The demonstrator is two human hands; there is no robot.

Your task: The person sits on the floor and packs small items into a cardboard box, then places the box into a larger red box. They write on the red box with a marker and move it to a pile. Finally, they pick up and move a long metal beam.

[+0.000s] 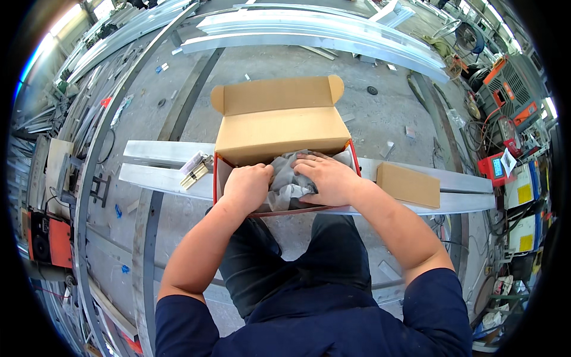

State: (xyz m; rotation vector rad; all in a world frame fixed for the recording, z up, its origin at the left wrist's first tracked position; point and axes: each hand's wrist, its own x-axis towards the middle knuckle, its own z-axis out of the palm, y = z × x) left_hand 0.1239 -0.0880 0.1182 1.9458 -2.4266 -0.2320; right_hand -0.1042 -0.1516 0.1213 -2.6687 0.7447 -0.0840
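Note:
An open cardboard box with a red outer edge sits in front of me, its brown lid raised away from me. Inside is a bundle in crumpled grey translucent plastic wrapping; what it covers is hidden. My left hand is closed at the bundle's left side, fingers curled against the wrapping. Over the bundle's right side lies my right hand, fingers and thumb spread on the plastic. Just left of the box, a brass-coloured lock cylinder and a small clear plastic packet rest on a metal profile.
Pale metal profiles bear the box and a closed brown carton at its right. Long metal rails run beneath. Stacked profiles lie at the far side. Orange-and-grey machinery and cables stand at right.

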